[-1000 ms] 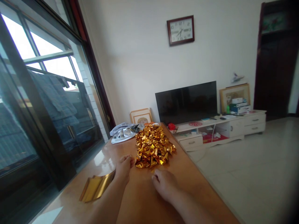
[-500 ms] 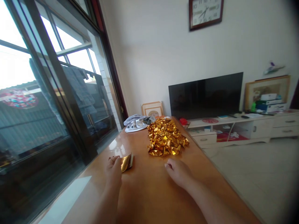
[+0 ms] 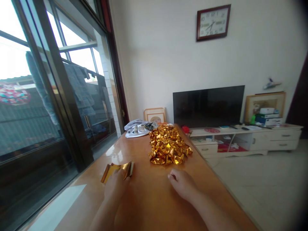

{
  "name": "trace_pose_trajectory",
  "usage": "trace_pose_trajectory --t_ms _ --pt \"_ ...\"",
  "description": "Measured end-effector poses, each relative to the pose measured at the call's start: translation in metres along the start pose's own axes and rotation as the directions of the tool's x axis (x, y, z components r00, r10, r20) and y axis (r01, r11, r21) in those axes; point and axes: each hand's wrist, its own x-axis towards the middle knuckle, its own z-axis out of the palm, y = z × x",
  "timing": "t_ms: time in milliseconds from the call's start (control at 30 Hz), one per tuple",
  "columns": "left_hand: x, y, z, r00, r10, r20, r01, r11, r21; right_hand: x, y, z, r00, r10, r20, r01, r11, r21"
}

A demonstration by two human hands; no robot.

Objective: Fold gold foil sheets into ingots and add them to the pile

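Left hand has shifted since half a second ago: back then it was at the left end of the thin stack of shiny gold foil sheets, and now it's over the near middle, with foil showing on both sides of it. Right hand has pretty much stayed put.

So, hands: the left one is partly curled, with its fingers on the foil. Can't tell from this angle whether it's actually pinching any sheets or just resting on them. The right one is curled into a loose fist near the table surface, thumb side facing in. Can't tell if anything's tucked inside it.

That foil stack is on the left half of the long, glossy brown wooden table, its sheets bowed a bit and the ends sticking up. Just beyond the right hand, and apart from it, sits a big heap of crinkly folded gold foil pieces, running toward the far end. Left of the heap's far part there's a bunched grey-and-white cloth, and a flat pale white sheet lies along the near left edge. Past the table, a wide black flat-screen TV stands against the wall.
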Motion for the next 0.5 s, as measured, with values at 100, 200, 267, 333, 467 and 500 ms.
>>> trace_pose_trajectory --t_ms 100,200,267,333,467,500 --pt "0.0032 -0.0057 0.0014 0.999 -0.034 0.041 0.031 0.997 0.067 -0.0002 0.0006 0.0007 1.0 0.003 0.009 -0.003 1.0 0.001" --pt "0.0046 -0.0071 0.002 0.997 -0.054 0.061 0.05 0.997 0.066 -0.0007 0.0008 0.0006 1.0 0.005 0.01 -0.005 1.0 0.008" --pt "0.0049 -0.0076 0.0032 0.996 -0.065 0.067 0.061 0.996 0.06 -0.0007 0.0008 0.0004 1.0 0.002 0.014 -0.003 1.0 0.015" --pt "0.0047 -0.0088 0.005 0.995 -0.063 0.076 0.058 0.996 0.063 -0.0004 0.0011 0.0004 1.0 -0.001 0.019 0.001 1.0 0.017" --pt "0.0035 -0.0114 0.0082 0.995 -0.057 0.078 0.052 0.997 0.064 0.0003 0.0031 0.0018 1.0 -0.011 0.027 0.011 1.0 0.011" --pt "0.0033 -0.0116 0.0085 0.995 -0.064 0.075 0.059 0.996 0.061 0.0004 0.0038 0.0023 0.999 -0.017 0.029 0.016 1.0 0.012"
